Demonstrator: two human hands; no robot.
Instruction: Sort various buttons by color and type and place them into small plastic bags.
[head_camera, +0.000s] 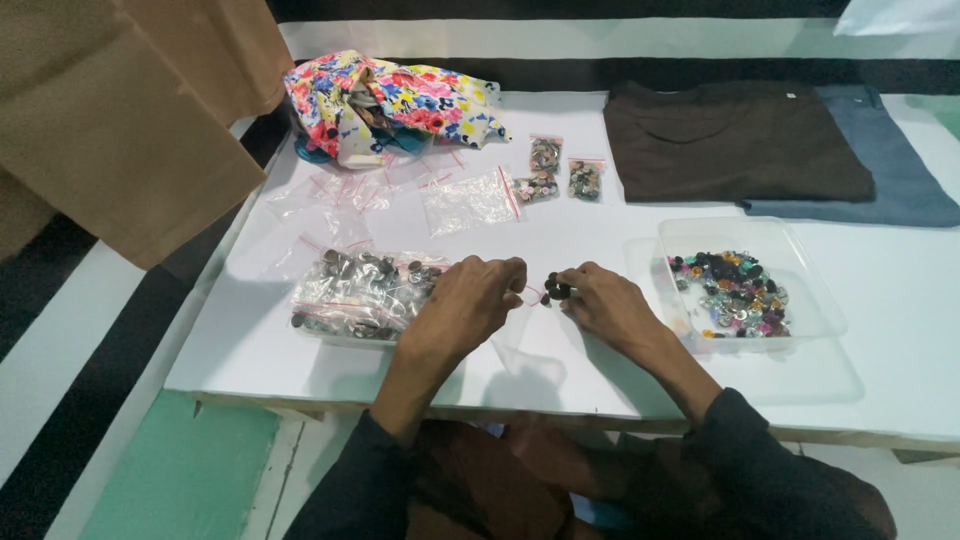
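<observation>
My left hand (468, 300) and my right hand (603, 300) meet over the middle of the white table (250, 350). Between them they pinch a small clear zip bag (530, 330) by its mouth. A cluster of dark buttons (556, 289) sits at my right fingertips, at the bag's opening. A clear bag full of grey metal buttons (362, 292) lies just left of my left hand. A clear plastic tray (800, 330) holding several mixed coloured buttons (733, 291) stands right of my right hand.
Three small filled zip bags (560, 173) and several empty clear bags (468, 200) lie further back. A floral cloth bundle (390, 100) sits at the back left. A folded brown shirt (730, 140) and a blue garment (890, 160) lie back right. A tan cloth (120, 120) hangs at left.
</observation>
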